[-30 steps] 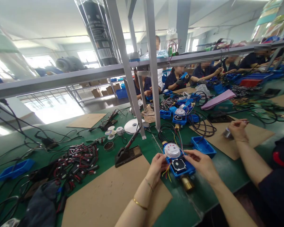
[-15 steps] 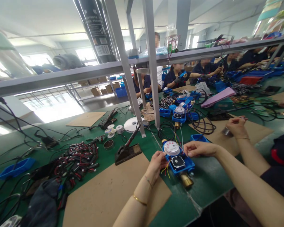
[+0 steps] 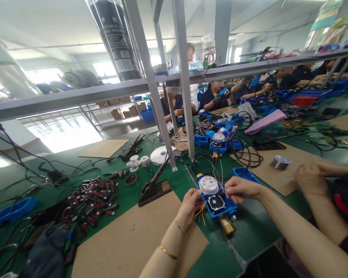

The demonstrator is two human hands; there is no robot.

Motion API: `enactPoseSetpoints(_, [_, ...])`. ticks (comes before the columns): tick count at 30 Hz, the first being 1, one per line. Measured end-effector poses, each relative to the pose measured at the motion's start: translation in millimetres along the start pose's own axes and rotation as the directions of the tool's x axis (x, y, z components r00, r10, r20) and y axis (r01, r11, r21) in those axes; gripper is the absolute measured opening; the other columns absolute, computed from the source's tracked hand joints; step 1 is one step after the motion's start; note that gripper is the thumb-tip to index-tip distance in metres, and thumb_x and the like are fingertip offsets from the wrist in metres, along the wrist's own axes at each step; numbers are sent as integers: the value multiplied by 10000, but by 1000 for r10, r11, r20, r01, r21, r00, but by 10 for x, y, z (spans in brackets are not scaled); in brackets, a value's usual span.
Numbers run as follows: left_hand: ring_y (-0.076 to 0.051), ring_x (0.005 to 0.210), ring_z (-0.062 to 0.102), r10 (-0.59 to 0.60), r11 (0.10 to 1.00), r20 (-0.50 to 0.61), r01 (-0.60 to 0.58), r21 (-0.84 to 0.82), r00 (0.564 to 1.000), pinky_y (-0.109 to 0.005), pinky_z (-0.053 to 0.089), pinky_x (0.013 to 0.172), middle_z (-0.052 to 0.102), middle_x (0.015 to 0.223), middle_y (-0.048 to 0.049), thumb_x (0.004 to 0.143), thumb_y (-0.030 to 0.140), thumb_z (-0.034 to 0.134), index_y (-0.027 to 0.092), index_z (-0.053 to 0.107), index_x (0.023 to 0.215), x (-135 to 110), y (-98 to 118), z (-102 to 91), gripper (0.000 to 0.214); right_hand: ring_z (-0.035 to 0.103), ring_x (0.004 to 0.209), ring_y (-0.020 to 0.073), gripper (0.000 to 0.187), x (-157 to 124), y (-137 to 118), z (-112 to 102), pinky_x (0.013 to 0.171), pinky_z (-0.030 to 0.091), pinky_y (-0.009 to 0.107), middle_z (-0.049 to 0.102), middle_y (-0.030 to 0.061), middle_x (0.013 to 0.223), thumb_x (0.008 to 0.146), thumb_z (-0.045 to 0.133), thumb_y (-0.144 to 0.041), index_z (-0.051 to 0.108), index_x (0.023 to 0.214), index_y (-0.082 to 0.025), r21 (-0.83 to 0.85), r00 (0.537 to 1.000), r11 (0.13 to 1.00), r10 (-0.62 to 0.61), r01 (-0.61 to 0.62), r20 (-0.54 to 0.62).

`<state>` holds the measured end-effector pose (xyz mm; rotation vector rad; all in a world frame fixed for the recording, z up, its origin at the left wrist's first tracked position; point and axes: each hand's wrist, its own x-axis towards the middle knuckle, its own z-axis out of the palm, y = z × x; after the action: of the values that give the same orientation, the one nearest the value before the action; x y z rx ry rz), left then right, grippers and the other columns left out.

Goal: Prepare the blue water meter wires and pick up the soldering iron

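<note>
A blue water meter (image 3: 227, 206) with a round white dial (image 3: 208, 185), a black square module and brass pipe ends lies on the green bench between my hands. My left hand (image 3: 191, 202) is closed at its left edge, with thumb and fingers against the housing. Thin red, yellow and green wires (image 3: 202, 216) hang out just below those fingers. At the right side of the dial, my right hand (image 3: 240, 188) is closed in a pinch. What sits between its fingertips is too small to make out.
A soldering iron (image 3: 161, 170) rests in its stand left of the meter. Cardboard (image 3: 139, 235) covers the near bench. Wired black parts (image 3: 95, 200) pile up at left. A co-worker's hands (image 3: 313, 177) are at right, near a solder spool (image 3: 280, 162). Shelf posts (image 3: 184, 77) rise ahead.
The co-worker's hand at right has come away from the solder spool and moved nearer to that person. My right fingers dip slightly beside the dial. My left hand stays at the meter's edge.
</note>
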<state>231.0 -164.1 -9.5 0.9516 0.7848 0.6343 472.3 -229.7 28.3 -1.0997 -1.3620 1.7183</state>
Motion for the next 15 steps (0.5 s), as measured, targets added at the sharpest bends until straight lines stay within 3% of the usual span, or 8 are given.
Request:
enactPoseSetpoints(7, [-97, 581, 563, 19, 1000, 13, -19, 2, 1000, -196, 469, 557, 583, 670, 28, 552, 599, 826, 195, 450, 792, 42, -12, -59, 602, 404, 321, 35, 470, 56, 221, 84, 330, 234, 114, 571, 27, 459, 719, 765, -534, 620, 666, -90, 154, 977, 980, -96, 126, -188])
enactPoseSetpoints(10, [-91, 582, 562, 19, 1000, 37, -19, 10, 999, -181, 453, 554, 580, 657, 36, 548, 635, 831, 195, 462, 784, 91, -23, -102, 621, 356, 284, 42, 482, 155, 250, 111, 301, 161, 141, 506, 10, 390, 637, 775, -545, 598, 594, -99, 179, 958, 972, -100, 151, -267])
enactPoseSetpoints(13, [-93, 550, 538, -8, 1000, -7, 8, -22, 1000, -162, 397, 500, 541, 586, 50, 413, 654, 884, 189, 488, 736, 196, -29, -148, 692, 322, 274, 43, 528, 242, 266, 86, 302, 169, 158, 469, -10, 372, 582, 768, -607, 583, 576, -112, 209, 938, 964, -90, 167, -334])
enactPoseSetpoints(15, [-104, 584, 551, 9, 999, 16, -8, -46, 1000, -163, 396, 516, 535, 587, 50, 446, 635, 888, 185, 521, 736, 244, -9, -162, 649, 353, 298, 44, 545, 251, 275, 66, 321, 206, 159, 506, -2, 419, 572, 790, -609, 610, 633, -98, 229, 931, 958, -85, 175, -355])
